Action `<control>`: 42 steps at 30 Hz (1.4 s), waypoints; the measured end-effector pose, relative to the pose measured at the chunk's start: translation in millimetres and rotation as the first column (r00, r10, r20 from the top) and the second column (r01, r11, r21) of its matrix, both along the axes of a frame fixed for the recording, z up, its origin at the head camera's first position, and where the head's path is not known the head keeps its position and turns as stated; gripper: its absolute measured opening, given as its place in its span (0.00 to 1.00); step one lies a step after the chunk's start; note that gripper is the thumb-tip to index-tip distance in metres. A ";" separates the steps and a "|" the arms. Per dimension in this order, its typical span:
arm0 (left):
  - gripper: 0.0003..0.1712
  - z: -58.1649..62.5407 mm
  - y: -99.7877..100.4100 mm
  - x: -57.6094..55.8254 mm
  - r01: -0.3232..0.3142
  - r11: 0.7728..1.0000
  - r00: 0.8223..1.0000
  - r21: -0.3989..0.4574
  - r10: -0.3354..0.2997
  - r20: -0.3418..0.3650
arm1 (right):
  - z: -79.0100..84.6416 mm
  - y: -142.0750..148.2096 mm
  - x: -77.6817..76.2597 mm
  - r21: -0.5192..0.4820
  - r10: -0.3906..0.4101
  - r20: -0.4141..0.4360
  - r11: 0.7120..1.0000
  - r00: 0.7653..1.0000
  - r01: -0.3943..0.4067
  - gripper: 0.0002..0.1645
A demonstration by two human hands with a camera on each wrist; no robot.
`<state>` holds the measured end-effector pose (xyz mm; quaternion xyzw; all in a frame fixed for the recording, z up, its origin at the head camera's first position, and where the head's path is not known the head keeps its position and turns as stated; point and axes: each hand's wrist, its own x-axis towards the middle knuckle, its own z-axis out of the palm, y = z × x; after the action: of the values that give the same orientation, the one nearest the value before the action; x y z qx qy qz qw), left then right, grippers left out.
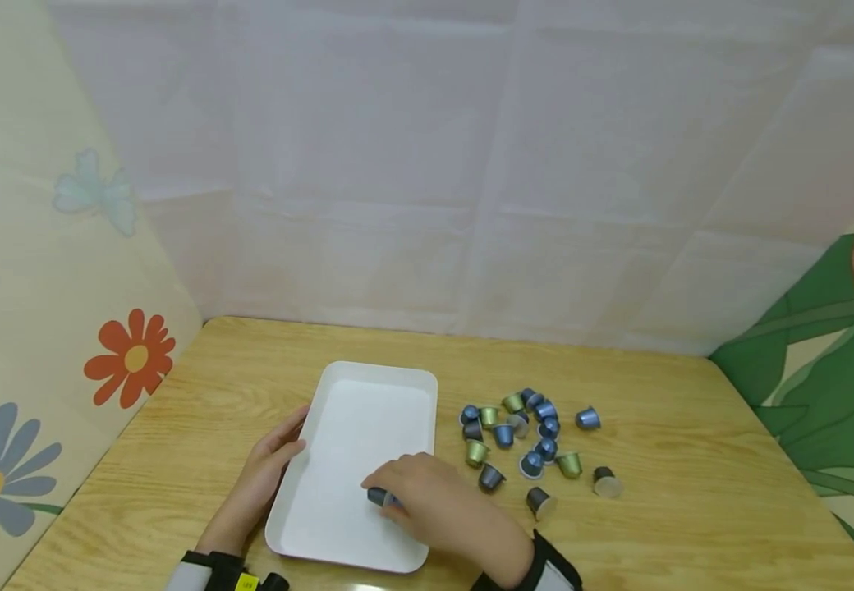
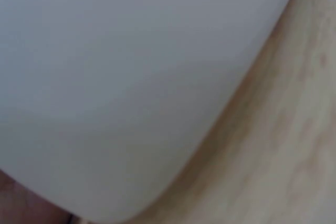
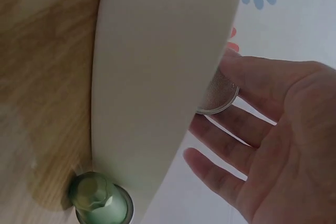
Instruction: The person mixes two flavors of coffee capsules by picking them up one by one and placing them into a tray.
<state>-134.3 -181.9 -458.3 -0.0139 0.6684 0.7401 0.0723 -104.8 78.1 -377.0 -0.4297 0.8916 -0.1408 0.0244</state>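
A white rectangular tray (image 1: 368, 427) lies on the table. At its left edge my left hand (image 1: 264, 464) holds the rim, thumb at the edge and fingers along the outer side; the left wrist view shows mostly the tray's wall (image 2: 131, 77), blurred. Over the near part of the tray, my right hand (image 1: 434, 501) pinches a dark coffee capsule (image 1: 377, 496) between thumb and fingers. In the right wrist view the round foil lid of the capsule (image 3: 219, 95) shows between the fingertips, partly hidden behind the tray wall.
Several blue, green and dark coffee capsules (image 1: 533, 465) lie scattered on the wooden table (image 1: 663, 460) right of the tray. One green capsule (image 3: 102, 200) sits close to the tray's outer wall in the right wrist view. White cloth (image 1: 397, 180) hangs behind the table.
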 end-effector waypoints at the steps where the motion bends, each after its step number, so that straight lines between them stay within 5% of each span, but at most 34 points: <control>1: 0.31 0.1 0.1 -0.1 -0.001 1.000 1.000 0.000 0.001 -0.001 | -0.7 -0.6 1.1 0.004 0.006 -0.013 1.000 1.000 -0.006 0.16; 29: 0.30 -0.7 0.9 0.0 -0.001 0.999 1.000 -0.053 0.001 -0.004 | -8.0 -6.6 12.0 0.099 0.001 -0.085 0.995 0.996 0.008 0.17; 42: 0.31 -1.0 1.2 -0.5 -0.016 0.999 0.999 -0.035 0.015 -0.034 | 6.1 11.0 1.2 0.067 -0.104 -0.089 0.992 0.991 0.110 0.17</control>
<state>-134.9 -180.6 -459.3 -0.0078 0.6823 0.7290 0.0548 -103.5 89.1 -370.9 -0.3856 0.9181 -0.0912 -0.0058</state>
